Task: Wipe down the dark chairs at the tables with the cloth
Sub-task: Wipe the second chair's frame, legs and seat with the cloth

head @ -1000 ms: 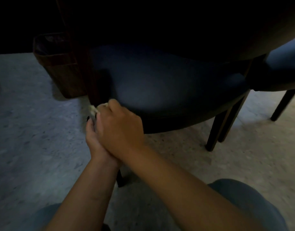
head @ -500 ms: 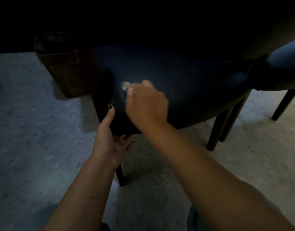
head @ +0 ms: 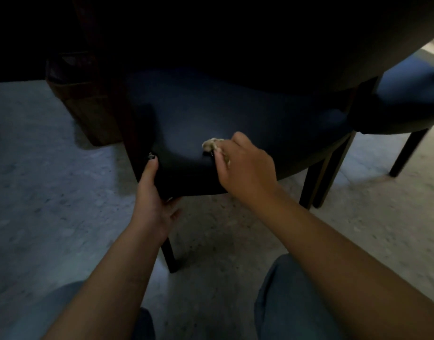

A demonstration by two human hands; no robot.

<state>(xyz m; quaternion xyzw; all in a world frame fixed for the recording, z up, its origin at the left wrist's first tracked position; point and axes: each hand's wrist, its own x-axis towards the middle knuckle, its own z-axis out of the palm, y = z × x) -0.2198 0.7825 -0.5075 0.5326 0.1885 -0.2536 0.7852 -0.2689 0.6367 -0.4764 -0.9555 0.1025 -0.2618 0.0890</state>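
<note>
Both my hands are on the chair (head: 247, 114), each with its own job. My left hand (head: 152, 200) grips the seat's near left corner, thumb lying up along the side edge and fingers tucked under the front lip; I judge this steadies the chair so it won't shift as I rub. My right hand (head: 245, 168) is curled round the cloth (head: 212, 144), which is bunched small, pale and pressed onto the seat just in from its front edge, right of my left hand. Only a wad of it pokes out past my fingertips. Bunching it likely gives firmer pressure on the upholstery. Farther back the seat runs under a table (head: 309, 33), too dark to see well. A second chair (head: 407, 94) sits to the right of this one, touching or nearly so.
</note>
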